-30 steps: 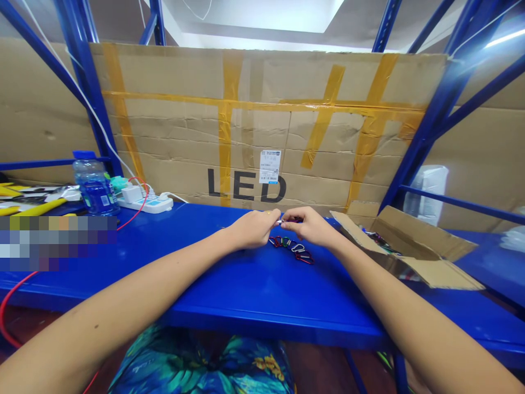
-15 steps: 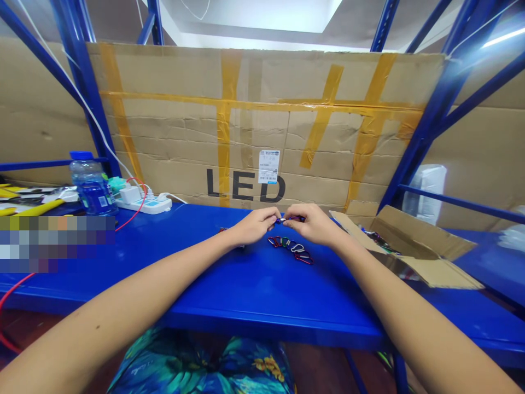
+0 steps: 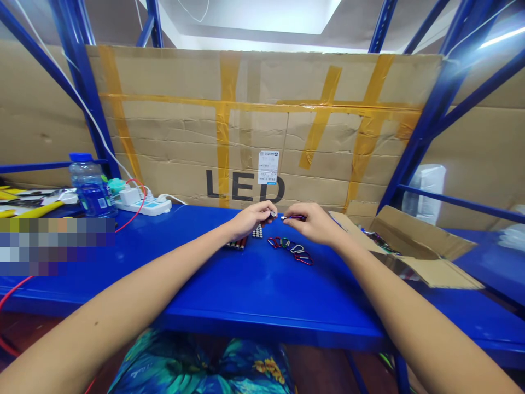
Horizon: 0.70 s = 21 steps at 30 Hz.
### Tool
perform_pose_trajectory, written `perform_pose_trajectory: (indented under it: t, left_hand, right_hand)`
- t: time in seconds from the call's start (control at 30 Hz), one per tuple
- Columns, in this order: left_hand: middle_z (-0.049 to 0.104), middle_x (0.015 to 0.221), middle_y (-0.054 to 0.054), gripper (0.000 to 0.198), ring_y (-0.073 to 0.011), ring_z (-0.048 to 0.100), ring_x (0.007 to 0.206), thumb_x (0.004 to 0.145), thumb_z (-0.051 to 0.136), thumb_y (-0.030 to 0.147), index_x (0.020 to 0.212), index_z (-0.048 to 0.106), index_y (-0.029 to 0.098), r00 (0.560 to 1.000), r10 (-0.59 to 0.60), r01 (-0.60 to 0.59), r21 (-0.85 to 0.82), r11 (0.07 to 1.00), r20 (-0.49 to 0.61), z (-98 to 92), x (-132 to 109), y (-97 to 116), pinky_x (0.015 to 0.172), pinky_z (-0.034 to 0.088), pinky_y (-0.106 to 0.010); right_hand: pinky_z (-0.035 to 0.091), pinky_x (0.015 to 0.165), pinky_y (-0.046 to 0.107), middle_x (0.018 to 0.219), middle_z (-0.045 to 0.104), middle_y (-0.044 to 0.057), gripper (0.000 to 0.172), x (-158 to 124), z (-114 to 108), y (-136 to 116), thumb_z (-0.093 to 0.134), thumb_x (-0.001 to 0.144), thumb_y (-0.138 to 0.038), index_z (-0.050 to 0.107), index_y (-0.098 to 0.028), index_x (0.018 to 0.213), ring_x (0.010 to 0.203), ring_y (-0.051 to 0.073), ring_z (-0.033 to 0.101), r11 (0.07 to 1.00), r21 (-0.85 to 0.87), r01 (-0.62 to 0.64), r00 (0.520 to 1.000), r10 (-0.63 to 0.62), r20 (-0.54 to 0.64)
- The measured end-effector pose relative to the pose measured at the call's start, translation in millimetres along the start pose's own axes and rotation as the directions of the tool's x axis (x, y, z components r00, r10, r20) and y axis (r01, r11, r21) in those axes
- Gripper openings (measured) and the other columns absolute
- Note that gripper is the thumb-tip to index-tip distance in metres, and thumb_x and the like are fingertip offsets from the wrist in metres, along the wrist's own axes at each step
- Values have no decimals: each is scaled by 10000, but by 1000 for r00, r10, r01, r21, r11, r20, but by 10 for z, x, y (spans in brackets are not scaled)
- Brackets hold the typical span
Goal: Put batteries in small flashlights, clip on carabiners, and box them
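Tabletop (image 3: 262, 295), blue. Back-left corner: bottle (image 3: 91, 189), power strip (image 3: 141, 204), red cable (image 3: 128, 220) looping over the strip. Back edge: cardboard sheet (image 3: 311, 137), taped, marked LED. Right edge: open box (image 3: 410, 227), flaps spread.

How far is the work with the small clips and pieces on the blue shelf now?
Possibly done: several coloured clips lie together on the blue shelf. In hand: the right hand pinches a purple piece, the left hand a silver bit, close but apart. Probably left: dark sticks and a cluster of small silver parts beside the left hand, plus more items in the cardboard box.
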State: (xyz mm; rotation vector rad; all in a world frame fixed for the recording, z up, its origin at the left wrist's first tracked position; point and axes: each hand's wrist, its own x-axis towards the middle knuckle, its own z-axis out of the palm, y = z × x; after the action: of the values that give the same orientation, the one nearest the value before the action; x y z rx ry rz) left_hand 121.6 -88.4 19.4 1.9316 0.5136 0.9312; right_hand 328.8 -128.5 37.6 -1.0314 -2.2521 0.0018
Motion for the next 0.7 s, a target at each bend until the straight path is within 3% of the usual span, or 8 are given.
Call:
perform_pose_trajectory:
  t: [0.13, 0.3, 0.7]
  left_hand:
    - [498, 723, -17, 71, -126, 439, 655, 761, 441, 198, 713, 489, 175, 998, -60, 57, -131, 990, -21, 47, -1, 58, 645, 391, -269]
    - [426, 607, -8, 69, -130, 371, 593, 651, 443, 177, 582, 440, 183, 994, -23, 15, -76, 997, -103, 60, 25, 26, 579, 360, -278]
    - [472, 626, -36, 118, -152, 415, 598, 634, 367, 174, 602, 481, 180, 996, -88, 92, -208, 974, 28, 18, -19, 20, 597, 367, -313]
  right_hand:
    - [373, 647, 283, 737, 671, 34, 127, 1, 33, 8, 596, 839, -226, 704, -176, 794, 675, 155, 547, 1000, 6, -2, 1000, 2, 19]
    - [377, 649, 286, 738, 678, 37, 121, -6, 58, -21, 598, 839, -218, 711, -179, 816, 675, 160, 552, 1000, 11, -3, 999, 3, 35]
    - [368, 634, 280, 726, 666, 35, 132, -6, 79, -24, 583, 850, -217, 701, -172, 813, 658, 152, 538, 1000, 7, -2, 998, 2, 56]
